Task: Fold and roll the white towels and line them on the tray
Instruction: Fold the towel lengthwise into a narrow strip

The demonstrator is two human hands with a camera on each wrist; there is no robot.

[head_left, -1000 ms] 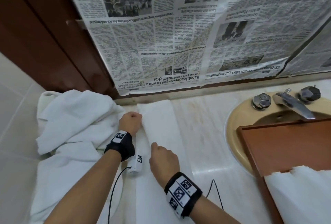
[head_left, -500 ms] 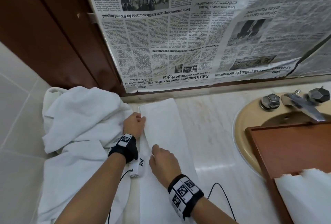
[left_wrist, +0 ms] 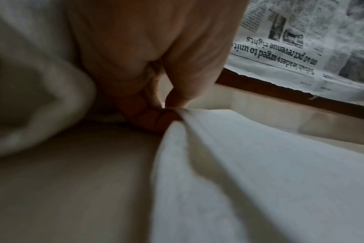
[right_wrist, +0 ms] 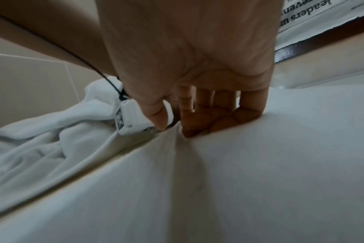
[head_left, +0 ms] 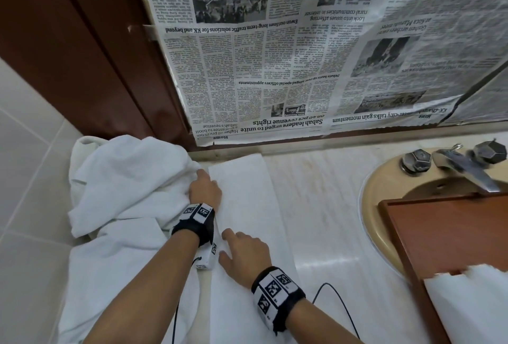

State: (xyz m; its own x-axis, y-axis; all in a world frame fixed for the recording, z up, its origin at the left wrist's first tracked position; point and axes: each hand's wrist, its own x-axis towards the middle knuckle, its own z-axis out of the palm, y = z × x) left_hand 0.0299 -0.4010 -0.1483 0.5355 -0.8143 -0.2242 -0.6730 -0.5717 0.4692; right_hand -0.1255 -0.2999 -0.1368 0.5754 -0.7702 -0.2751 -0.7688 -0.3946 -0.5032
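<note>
A long folded white towel (head_left: 247, 206) lies flat on the marble counter, running from the back wall toward me. My left hand (head_left: 203, 181) pinches its left edge near the far end; the left wrist view shows thumb and fingers (left_wrist: 177, 95) closed on the towel's (left_wrist: 260, 164) edge. My right hand (head_left: 233, 244) sits lower on the same edge, where its thumb and curled fingers (right_wrist: 197, 128) pinch a raised ridge of the towel (right_wrist: 239, 164). The wooden tray (head_left: 453, 233) lies over the sink at right, with a white towel (head_left: 472, 305) on its near end.
A heap of loose white towels (head_left: 123, 178) fills the counter's left corner against the tiled wall. Newspaper (head_left: 302, 54) covers the mirror behind. A faucet (head_left: 467, 170) and two knobs stand at the sink's back. Bare marble (head_left: 324, 220) lies between towel and sink.
Both hands stay on the towel's left edge, almost where they were. The head view has shifted slightly.
</note>
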